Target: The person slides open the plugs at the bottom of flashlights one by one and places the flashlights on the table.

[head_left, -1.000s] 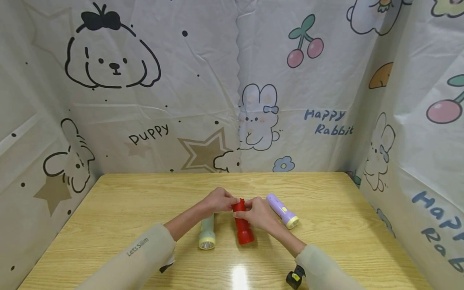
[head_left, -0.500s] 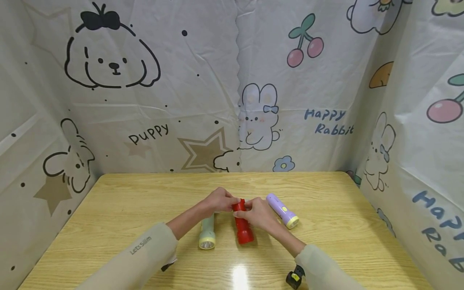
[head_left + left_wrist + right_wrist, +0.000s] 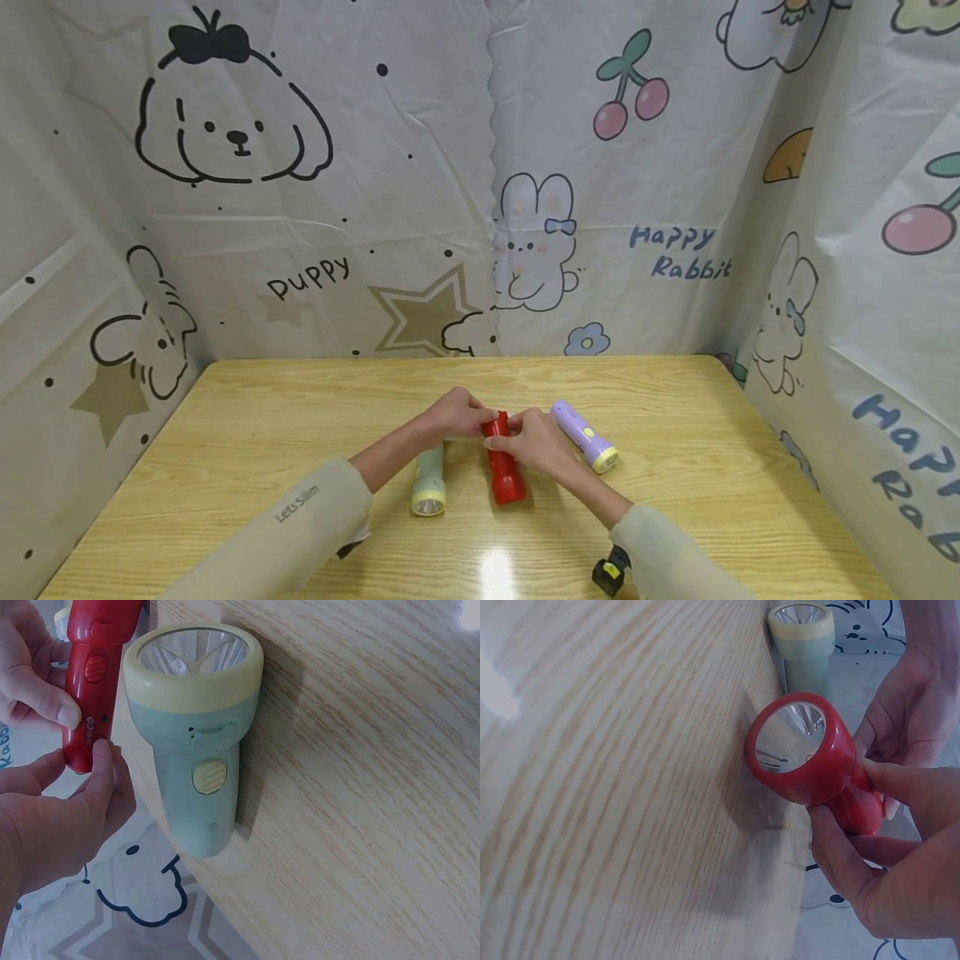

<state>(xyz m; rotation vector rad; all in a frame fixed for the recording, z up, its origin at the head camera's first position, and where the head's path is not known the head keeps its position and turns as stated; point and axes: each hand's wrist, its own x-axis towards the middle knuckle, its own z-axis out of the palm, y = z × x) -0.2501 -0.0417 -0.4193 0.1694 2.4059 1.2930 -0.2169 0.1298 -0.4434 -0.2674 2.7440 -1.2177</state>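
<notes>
Both hands hold a red flashlight over the middle of the table, its lens end toward the person. My left hand pinches the tail end between thumb and fingers, as the left wrist view shows. My right hand grips the barrel from the right, thumb on one side and fingers on the other. The slide switch of the red flashlight faces up in the left wrist view. Just left of it, a pale green flashlight with a cream head lies on the table, its tail partly behind my left hand.
A purple flashlight with a pale yellow rim lies right of my right hand. The wooden table is enclosed at the back and sides by a printed cloth. A wrist strap with a black device hangs below the right sleeve.
The left forearm has shifted slightly to the right. Both hands keep their hold on the red flashlight, which stays almost in the same place.
</notes>
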